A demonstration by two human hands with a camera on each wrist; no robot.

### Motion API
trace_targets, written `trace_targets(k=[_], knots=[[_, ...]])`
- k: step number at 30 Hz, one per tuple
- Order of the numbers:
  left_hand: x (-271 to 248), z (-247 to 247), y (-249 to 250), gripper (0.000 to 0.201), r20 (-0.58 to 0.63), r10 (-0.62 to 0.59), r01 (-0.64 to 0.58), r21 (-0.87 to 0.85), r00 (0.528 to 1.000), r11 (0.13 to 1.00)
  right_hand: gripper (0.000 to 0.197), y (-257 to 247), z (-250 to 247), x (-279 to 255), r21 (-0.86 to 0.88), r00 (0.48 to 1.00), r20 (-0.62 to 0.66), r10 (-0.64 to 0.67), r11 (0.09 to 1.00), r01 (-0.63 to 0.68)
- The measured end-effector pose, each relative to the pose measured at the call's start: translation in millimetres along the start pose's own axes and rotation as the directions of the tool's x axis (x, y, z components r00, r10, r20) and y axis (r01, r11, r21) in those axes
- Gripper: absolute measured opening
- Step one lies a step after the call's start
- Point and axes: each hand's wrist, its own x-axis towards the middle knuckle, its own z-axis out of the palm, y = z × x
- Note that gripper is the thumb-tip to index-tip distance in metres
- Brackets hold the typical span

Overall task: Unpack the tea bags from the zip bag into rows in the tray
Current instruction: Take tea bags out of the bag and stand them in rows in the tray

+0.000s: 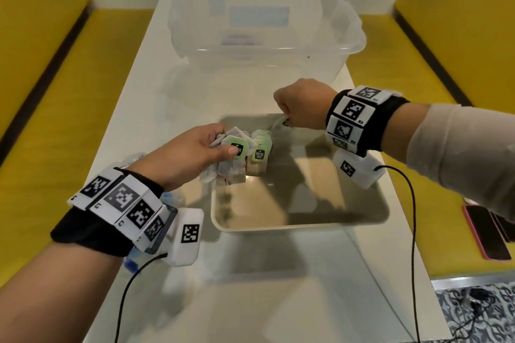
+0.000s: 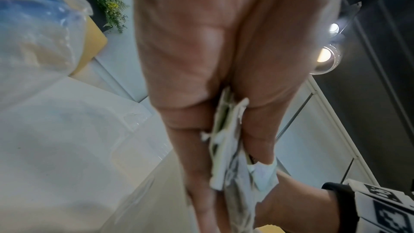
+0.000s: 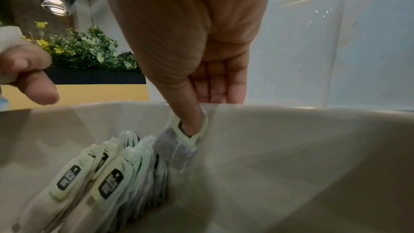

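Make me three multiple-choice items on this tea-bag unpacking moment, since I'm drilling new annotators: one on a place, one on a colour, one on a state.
1. Where does the clear lidless plastic storage box stand?
A. beyond the tray
B. inside the tray
C. on the yellow bench

2. What colour are the paper tags on the tea bags standing in the tray?
A. red
B. pale green
C. blue

3. What is the right hand doing?
A. resting flat on the table
B. pinching a single tea bag by its tag
C. hanging idle, holding nothing

Answers:
1 A: the box sits on the white table past the far edge of the beige rectangular tray.
2 B: the tags show pale green with a dark logo.
3 B: the right wrist view shows the thumb pressed on the tag.
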Motion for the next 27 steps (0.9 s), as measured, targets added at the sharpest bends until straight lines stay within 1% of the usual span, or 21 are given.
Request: trace_targets(k=[2,4,7,9,11,16,20,24,27], knots=[[0,-1,-2,0.024,0.000,-0.003,0.003,-0.040,1.000,0.999,0.028,1,4,2,0.028,1.000,0.010,0.016,0.999,-0.016],[0,-2,-4,0.027,-0.002,-0.012,0.011,-0.080,1.000,0.997,0.043,0,8,4,0.013,0.999,0.052,0.014,1.000,-0.015],[1,-3,-7,0.033,0.004,-0.018,0.018,-0.123,1.000,0.992,0.053,-2,11,8,-0.067,0.990,0.140,0.004,0.998,0.006],[2,-3,-8,0.030,0.006,-0.016,0.017,-0.147,1.000,0.989,0.057,-3,13,10,-0.114,0.985,0.172,-0.002,0.993,0.022],[2,-3,-8,0.030,0.001,-0.015,0.015,-0.172,1.000,0.985,0.058,-4,15,12,-0.159,0.984,0.177,0.001,0.987,0.027],[3,-2,-6,0.037,0.004,-0.026,0.026,-0.199,1.000,0.980,0.053,-8,19,16,-0.240,0.990,0.139,-0.002,0.970,0.035],[4,-3,-7,0.035,0.007,-0.038,0.039,-0.201,0.999,0.979,0.053,-10,20,17,-0.255,0.995,0.101,-0.005,0.967,0.031],[4,-3,-6,0.037,0.004,-0.046,0.045,-0.200,0.999,0.979,0.055,-11,22,16,-0.260,0.997,0.074,-0.001,0.965,0.021],[3,0,-3,0.040,0.006,-0.046,0.046,-0.231,0.999,0.972,0.058,-12,21,17,-0.255,0.998,0.061,0.002,0.967,0.014]])
